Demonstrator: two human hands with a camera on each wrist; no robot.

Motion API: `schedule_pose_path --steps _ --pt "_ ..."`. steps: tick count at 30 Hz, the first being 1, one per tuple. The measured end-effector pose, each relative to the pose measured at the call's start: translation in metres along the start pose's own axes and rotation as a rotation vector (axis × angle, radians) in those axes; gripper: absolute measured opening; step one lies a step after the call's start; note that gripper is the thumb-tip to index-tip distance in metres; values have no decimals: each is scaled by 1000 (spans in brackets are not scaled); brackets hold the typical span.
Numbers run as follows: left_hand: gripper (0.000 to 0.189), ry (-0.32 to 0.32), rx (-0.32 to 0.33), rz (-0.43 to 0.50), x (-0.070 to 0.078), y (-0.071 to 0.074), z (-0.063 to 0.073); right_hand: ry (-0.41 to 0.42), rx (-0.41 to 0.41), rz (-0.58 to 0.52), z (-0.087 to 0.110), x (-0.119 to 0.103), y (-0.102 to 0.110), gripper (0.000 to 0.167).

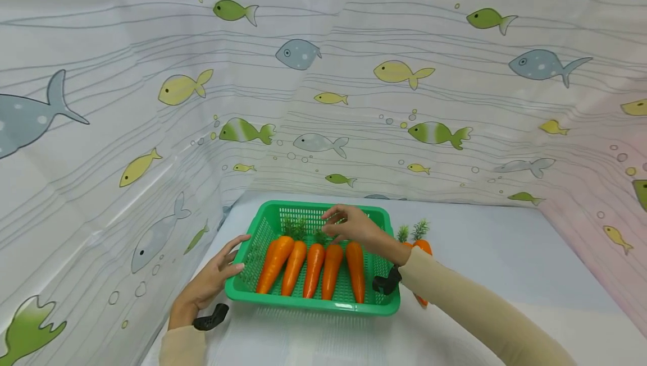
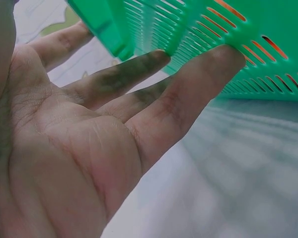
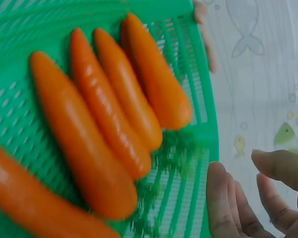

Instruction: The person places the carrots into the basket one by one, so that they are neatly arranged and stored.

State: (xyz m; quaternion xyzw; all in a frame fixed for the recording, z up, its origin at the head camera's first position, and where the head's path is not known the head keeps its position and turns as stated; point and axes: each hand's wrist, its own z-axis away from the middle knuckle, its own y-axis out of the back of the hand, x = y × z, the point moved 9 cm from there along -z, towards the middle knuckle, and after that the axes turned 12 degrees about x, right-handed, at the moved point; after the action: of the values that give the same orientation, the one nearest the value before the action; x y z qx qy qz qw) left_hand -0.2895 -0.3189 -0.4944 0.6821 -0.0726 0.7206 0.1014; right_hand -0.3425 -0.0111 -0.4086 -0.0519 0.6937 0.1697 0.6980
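Note:
Several orange carrots [image 1: 314, 265] with green leafy tops lie side by side in a green slotted plastic basket [image 1: 283, 299]. My left hand [image 1: 214, 276] is at the basket's left side; in the left wrist view its extended fingertips [image 2: 228, 57] touch the slotted wall. Over the far half of the basket, above the carrot tops, hovers my right hand [image 1: 351, 224]. Its fingers are loosely bent, with a gap between thumb and fingertips and nothing held, as the right wrist view also shows. Part of the leafy tops is hidden behind this hand.
More carrots [image 1: 422, 247] with green tops lie on the white table [image 1: 485, 254] right of the basket, partly covered by my right forearm. A fish-patterned sheet [image 1: 354, 113] rises behind the table and along both sides.

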Motion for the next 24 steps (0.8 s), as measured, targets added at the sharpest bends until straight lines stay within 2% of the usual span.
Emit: schedule_pose_path --steps 8,15,24 --pt "69 10 17 -3 0 3 0 56 64 60 19 7 54 33" --pt "68 11 -1 2 -5 2 1 14 163 85 38 27 103 45" --pt "68 -6 1 6 -4 0 2 -34 307 160 69 57 162 43"
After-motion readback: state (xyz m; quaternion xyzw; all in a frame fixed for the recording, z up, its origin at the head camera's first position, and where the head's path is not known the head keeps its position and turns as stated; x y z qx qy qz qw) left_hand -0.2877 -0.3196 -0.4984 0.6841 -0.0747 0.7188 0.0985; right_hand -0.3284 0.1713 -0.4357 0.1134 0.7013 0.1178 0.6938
